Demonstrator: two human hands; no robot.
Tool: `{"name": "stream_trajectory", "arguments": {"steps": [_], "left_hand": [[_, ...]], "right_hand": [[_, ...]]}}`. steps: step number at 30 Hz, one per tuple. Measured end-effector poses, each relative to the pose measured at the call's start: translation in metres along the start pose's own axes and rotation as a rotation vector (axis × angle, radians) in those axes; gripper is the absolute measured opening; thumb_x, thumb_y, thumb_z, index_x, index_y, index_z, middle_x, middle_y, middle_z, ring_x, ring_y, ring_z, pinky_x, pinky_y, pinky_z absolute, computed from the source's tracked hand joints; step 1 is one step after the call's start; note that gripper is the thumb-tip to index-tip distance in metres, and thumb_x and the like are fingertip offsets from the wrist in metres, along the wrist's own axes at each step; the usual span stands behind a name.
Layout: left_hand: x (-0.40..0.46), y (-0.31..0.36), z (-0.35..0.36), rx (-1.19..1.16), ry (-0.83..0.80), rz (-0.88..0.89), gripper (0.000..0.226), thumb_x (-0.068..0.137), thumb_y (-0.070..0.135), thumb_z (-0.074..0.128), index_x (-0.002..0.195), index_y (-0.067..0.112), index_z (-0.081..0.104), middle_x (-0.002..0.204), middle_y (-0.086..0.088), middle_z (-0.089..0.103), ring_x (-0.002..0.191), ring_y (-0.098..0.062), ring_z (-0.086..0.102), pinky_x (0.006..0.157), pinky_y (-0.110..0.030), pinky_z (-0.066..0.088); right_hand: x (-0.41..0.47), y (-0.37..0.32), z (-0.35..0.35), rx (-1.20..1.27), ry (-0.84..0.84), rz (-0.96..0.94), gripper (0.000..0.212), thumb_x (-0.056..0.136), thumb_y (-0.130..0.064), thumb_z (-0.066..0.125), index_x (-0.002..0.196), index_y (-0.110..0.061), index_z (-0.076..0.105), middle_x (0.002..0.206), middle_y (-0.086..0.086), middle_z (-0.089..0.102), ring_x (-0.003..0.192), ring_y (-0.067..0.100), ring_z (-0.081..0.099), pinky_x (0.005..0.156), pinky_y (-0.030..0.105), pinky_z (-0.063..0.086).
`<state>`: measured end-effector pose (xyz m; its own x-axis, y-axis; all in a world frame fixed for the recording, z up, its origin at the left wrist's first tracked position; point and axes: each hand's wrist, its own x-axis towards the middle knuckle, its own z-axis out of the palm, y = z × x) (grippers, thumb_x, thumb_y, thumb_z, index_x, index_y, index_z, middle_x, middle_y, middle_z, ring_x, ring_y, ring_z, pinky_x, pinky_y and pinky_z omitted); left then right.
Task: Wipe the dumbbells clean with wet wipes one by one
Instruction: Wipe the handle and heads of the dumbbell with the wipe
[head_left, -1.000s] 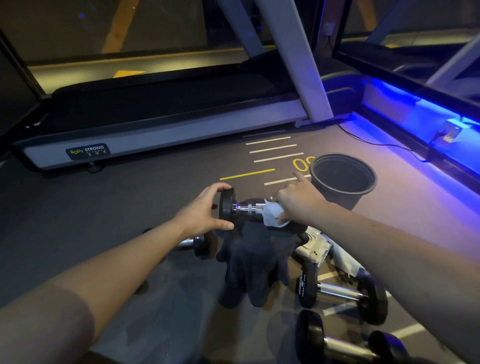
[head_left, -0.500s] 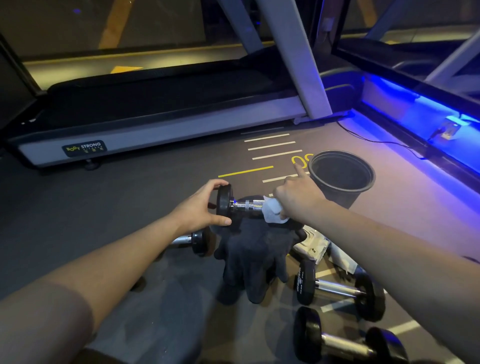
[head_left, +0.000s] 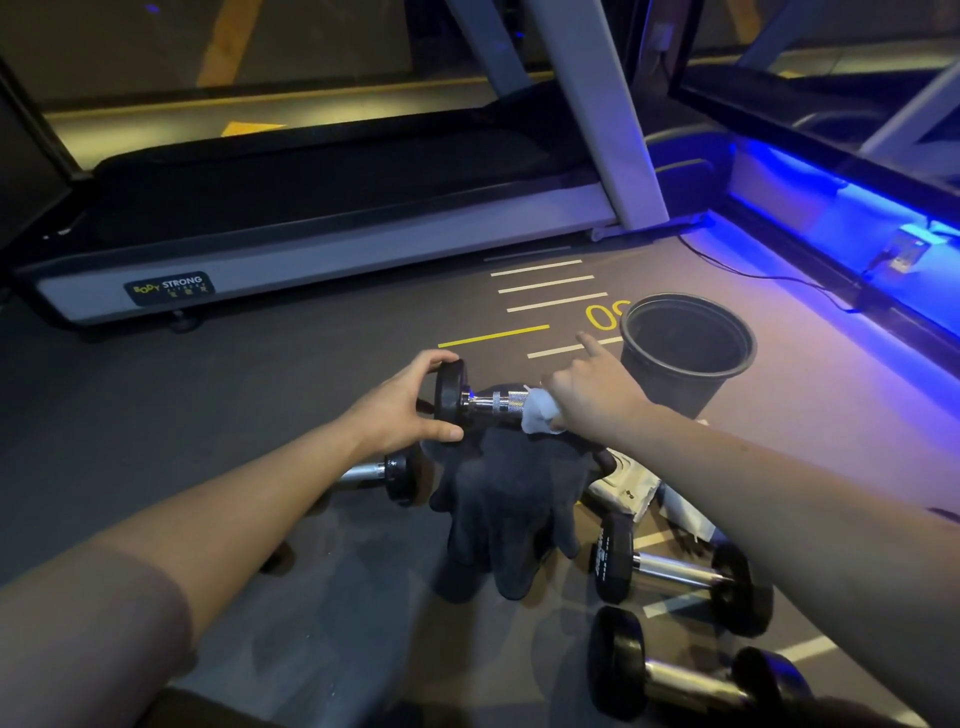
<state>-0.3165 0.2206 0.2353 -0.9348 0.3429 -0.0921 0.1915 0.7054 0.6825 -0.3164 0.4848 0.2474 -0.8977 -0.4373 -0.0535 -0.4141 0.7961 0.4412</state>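
A small dumbbell (head_left: 480, 400) with black ends and a chrome handle is held level above the floor. My left hand (head_left: 402, 410) grips its left end disc. My right hand (head_left: 592, 392) is closed around the handle's right part through a white wet wipe (head_left: 537, 415), index finger sticking out. The dumbbell's right end is hidden behind that hand. A dark cloth (head_left: 506, 499) hangs below the dumbbell. Three more dumbbells lie on the floor: one to the left (head_left: 384, 475), two at lower right (head_left: 680, 571) (head_left: 675, 680).
A black bucket (head_left: 685, 348) stands on the floor just beyond my right hand. A white wipes packet (head_left: 628, 491) lies under my right forearm. A treadmill (head_left: 311, 249) runs across the back; a blue-lit ledge (head_left: 852, 228) and a cable border the right side.
My right hand with the wipe has slid slightly along the chrome handle. My left hand keeps its hold on the end disc.
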Motion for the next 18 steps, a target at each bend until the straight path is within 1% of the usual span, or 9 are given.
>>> {"name": "stream_trajectory", "arguments": {"steps": [2,4,6,8,11,13,15,18], "left_hand": [[0.002,0.001,-0.001,0.003,-0.010,-0.008,0.089,0.067,0.033,0.092,0.132,0.055,0.035,0.147,0.021,0.042,0.107,-0.012,0.065,0.102,-0.043,0.048],[0.002,0.002,-0.002,-0.006,-0.012,-0.007,0.088,0.065,0.033,0.092,0.129,0.056,0.036,0.143,0.021,0.043,0.100,-0.012,0.068,0.100,-0.045,0.050],[0.002,0.003,-0.001,-0.013,-0.011,-0.004,0.088,0.065,0.032,0.092,0.127,0.057,0.036,0.143,0.021,0.043,0.098,-0.013,0.068,0.098,-0.045,0.051],[0.000,0.003,0.000,-0.008,-0.005,0.002,0.088,0.065,0.031,0.092,0.128,0.056,0.035,0.143,0.022,0.043,0.098,-0.013,0.068,0.098,-0.045,0.051],[-0.003,0.004,0.001,0.014,0.007,-0.001,0.089,0.066,0.032,0.092,0.131,0.053,0.035,0.143,0.022,0.042,0.098,-0.011,0.068,0.098,-0.043,0.050],[-0.006,0.005,0.001,0.028,0.012,0.000,0.090,0.066,0.033,0.092,0.133,0.052,0.035,0.147,0.021,0.042,0.098,-0.010,0.067,0.097,-0.044,0.051],[-0.007,0.005,0.001,0.028,0.014,0.005,0.090,0.066,0.034,0.092,0.132,0.052,0.035,0.148,0.020,0.042,0.097,-0.011,0.068,0.097,-0.044,0.051],[-0.007,0.004,0.001,0.023,0.018,0.011,0.091,0.065,0.033,0.093,0.134,0.050,0.036,0.148,0.021,0.042,0.108,-0.012,0.064,0.100,-0.042,0.049]], "right_hand": [[-0.001,0.004,0.003,0.034,0.008,0.006,0.030,0.084,-0.047,0.061,0.091,-0.020,0.069,0.078,0.001,0.070,0.084,0.021,0.068,0.120,0.041,0.009],[-0.002,0.008,0.002,0.058,0.038,0.008,0.024,0.085,-0.042,0.060,0.089,-0.020,0.070,0.077,0.001,0.070,0.085,0.021,0.068,0.120,0.039,0.008],[-0.005,0.011,-0.002,0.052,0.076,0.003,0.017,0.085,-0.033,0.058,0.086,-0.020,0.069,0.079,0.002,0.070,0.086,0.022,0.069,0.120,0.038,0.009],[-0.008,0.013,-0.006,0.038,0.077,-0.006,0.016,0.085,-0.030,0.058,0.087,-0.019,0.069,0.083,0.003,0.071,0.090,0.022,0.068,0.120,0.037,0.012],[-0.008,0.011,-0.008,0.088,0.031,-0.007,0.023,0.082,-0.039,0.064,0.090,-0.017,0.070,0.090,0.005,0.072,0.108,0.021,0.063,0.117,0.032,0.025],[-0.005,0.008,-0.005,0.092,-0.010,-0.020,0.033,0.081,-0.047,0.068,0.096,-0.018,0.070,0.097,0.007,0.073,0.117,0.019,0.058,0.115,0.030,0.028],[-0.001,0.005,-0.001,0.095,-0.031,-0.033,0.039,0.080,-0.051,0.069,0.099,-0.018,0.069,0.099,0.008,0.073,0.116,0.017,0.060,0.117,0.029,0.025],[0.002,0.006,0.002,0.120,-0.059,-0.019,0.046,0.077,-0.058,0.069,0.097,-0.016,0.067,0.093,0.007,0.072,0.103,0.019,0.065,0.120,0.032,0.018]]}}
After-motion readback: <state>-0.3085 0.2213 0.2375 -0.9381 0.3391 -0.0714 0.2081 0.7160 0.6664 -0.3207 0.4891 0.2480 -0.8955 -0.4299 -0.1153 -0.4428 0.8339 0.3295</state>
